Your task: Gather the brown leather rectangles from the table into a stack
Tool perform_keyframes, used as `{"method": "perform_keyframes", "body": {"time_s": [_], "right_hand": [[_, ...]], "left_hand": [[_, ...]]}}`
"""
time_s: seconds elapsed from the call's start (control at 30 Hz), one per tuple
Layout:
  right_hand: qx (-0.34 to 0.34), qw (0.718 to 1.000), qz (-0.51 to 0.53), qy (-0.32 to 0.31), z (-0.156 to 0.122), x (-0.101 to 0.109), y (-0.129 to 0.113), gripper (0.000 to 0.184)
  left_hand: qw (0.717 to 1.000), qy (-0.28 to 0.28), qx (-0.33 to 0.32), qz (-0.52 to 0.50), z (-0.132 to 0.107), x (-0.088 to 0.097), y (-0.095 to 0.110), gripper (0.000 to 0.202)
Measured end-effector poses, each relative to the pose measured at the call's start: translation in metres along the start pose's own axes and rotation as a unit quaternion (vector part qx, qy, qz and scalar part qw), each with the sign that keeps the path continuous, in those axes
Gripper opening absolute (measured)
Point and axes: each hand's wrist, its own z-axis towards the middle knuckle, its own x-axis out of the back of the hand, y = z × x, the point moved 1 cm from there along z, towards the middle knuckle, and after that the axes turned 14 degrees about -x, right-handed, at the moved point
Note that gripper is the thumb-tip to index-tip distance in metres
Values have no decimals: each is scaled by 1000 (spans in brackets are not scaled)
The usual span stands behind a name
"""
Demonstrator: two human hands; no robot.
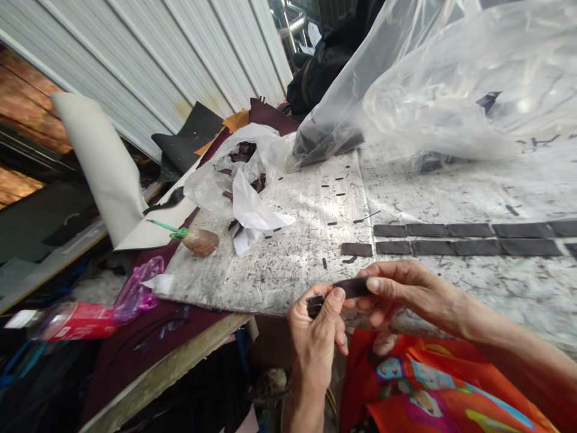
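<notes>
Orange printed bag (433,385) right underneath — left hand (315,343) and right hand (406,294) at six o'clock, fingers pinched tight on a dark leather strip (349,287), matching strips (469,237) lying at three o'clock, plastic sheeting (451,78) heaped beyond.

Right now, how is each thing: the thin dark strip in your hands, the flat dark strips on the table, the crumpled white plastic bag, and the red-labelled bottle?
left hand: pinching the strip
right hand: pinching the strip
thin dark strip: held up off the table
flat dark strips: lying in two rows, end to end
crumpled white plastic bag: open, dark scraps inside
red-labelled bottle: lying on its side
</notes>
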Motion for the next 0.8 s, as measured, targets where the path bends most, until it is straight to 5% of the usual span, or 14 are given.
{"method": "perform_keyframes", "body": {"time_s": [0.17,0.3,0.43,0.53,0.67,0.7,0.8], "right_hand": [[48,995,10,90,-8,-6,-5,37],[55,995,30,81,-16,-30,3,33],[76,990,-86,87,-26,-49,12,23],[92,964,-225,111,-35,-44,9,19],[157,889,-325,283,-36,-22,-1,22],[160,888,-318,291,-32,-18,-1,23],[101,952,-219,189,-16,-15,9,28]], "left_hand": [[983,-15,24,-180,-6,-3,-4,30],[933,3,93,-347,-21,-11,-6,44],[905,36,152,-396,-34,-13,-9,40],[896,105,188,-389,-37,-12,-8,19],[876,144,226,-401,-37,-13,-1,12],[869,144,239,-408,-37,-14,1,14],[851,138,268,-430,-34,-19,1,16]]}}
